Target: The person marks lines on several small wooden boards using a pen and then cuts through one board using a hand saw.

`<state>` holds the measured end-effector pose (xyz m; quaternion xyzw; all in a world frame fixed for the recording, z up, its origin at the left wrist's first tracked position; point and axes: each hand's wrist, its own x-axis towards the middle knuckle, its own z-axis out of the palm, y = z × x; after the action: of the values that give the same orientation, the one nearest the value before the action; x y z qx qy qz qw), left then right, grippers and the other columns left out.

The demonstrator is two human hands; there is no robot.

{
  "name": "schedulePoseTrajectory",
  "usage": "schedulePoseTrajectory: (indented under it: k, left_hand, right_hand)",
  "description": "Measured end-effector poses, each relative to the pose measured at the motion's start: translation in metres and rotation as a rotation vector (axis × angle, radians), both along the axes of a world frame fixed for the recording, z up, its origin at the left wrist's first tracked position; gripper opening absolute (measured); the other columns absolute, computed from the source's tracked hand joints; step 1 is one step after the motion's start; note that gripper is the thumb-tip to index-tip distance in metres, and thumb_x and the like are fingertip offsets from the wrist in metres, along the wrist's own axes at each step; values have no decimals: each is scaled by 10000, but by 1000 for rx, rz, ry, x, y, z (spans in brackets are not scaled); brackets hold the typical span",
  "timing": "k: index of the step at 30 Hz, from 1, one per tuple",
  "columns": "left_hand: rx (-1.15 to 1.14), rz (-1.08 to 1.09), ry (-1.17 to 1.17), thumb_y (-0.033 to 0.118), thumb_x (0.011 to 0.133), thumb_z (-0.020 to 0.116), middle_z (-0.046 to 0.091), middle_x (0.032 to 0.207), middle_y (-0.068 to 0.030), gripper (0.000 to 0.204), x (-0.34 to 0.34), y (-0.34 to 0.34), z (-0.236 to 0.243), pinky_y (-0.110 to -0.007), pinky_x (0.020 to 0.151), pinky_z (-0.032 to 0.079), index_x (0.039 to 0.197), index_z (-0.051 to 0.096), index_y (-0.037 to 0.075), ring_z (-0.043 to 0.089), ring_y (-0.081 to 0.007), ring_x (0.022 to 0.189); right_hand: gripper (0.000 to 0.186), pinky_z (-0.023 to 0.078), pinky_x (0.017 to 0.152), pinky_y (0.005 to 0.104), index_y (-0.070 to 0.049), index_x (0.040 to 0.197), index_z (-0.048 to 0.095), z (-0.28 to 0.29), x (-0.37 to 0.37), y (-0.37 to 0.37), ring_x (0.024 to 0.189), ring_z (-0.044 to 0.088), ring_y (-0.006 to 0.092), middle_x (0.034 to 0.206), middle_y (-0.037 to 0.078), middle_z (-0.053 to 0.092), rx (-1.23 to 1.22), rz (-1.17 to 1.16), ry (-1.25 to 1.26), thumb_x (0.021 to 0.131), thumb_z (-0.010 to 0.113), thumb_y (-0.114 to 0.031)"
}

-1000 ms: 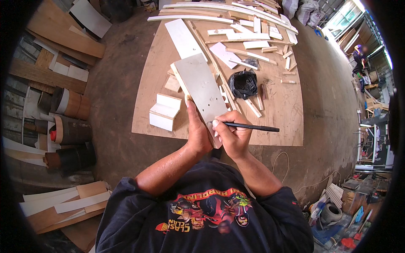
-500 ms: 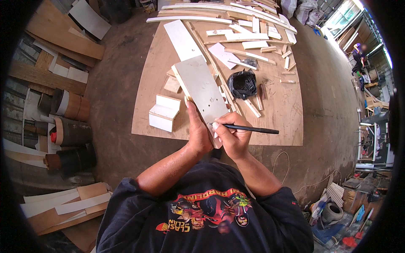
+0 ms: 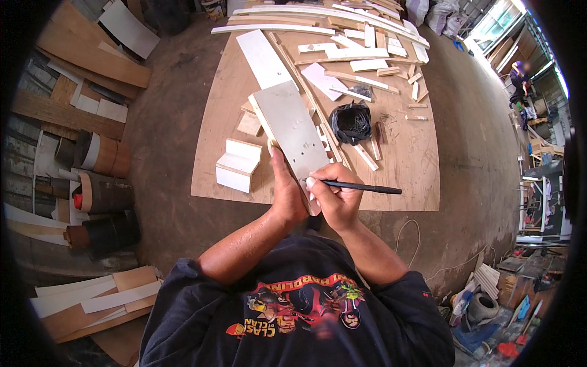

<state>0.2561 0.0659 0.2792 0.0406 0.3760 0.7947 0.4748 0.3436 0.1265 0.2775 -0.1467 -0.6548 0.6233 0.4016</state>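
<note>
My left hand (image 3: 287, 192) grips the near end of a long white-faced wooden board (image 3: 284, 116) along its left edge, holding it tilted in front of me over the worktable. Several small dark spots show on its face. In my right hand (image 3: 338, 197) is a black pen (image 3: 367, 186), pinched between thumb and fingers, its tip at the board's white face near the close end. The fingers of my right hand also rest against the board. A small white L-shaped wooden piece (image 3: 239, 164) stands on the table to the left.
The plywood worktable (image 3: 403, 177) bears several white strips and offcuts towards its far side. A black plastic-lined container (image 3: 350, 122) stands right of the board. Rolls of sheet material (image 3: 104, 189) lie at the left. Another person (image 3: 520, 82) is far off at the right.
The pen has shifted very slightly to the left with my right hand. My left hand and the board stay nearly where they were.
</note>
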Motion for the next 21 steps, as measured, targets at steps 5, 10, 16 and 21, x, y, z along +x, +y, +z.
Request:
schedulePoseTrajectory:
  k: [5, 10, 16, 21]
  left_hand:
    - [22, -34, 4, 868, 910, 176, 592, 1334, -159, 1010, -2, -2, -5, -445, 1062, 489, 1470, 425, 65, 593, -304, 1235]
    - [0, -15, 26, 867, 910, 221, 590, 1334, -162, 990, 0, -2, -5, -442, 1049, 500, 1474, 426, 79, 603, -304, 1219]
    - [-7, 22, -13, 850, 925, 208, 605, 1274, -140, 967, 2, 2, -1, -412, 959, 540, 1431, 457, 64, 625, -273, 1141]
    - [15, -18, 4, 861, 913, 245, 588, 1348, -157, 978, -1, 1, -10, -445, 1047, 500, 1486, 418, 87, 603, -305, 1219]
  right_hand:
    - [56, 390, 501, 210, 17, 879, 663, 0, -1, -2, 583, 515, 24, 688, 5, 625, -94, -20, -42, 883, 712, -10]
    - [44, 411, 500, 197, 18, 907, 648, -4, 2, 1, 577, 539, 29, 700, 21, 637, -56, 0, -54, 894, 689, 10]
    - [44, 425, 497, 194, 21, 917, 629, -7, 2, 3, 573, 561, 38, 719, 44, 653, -53, 15, -54, 901, 667, 32]
    - [45, 397, 511, 197, 13, 890, 666, -3, -1, 0, 599, 518, 13, 713, 5, 632, -146, -20, -30, 890, 707, -4]
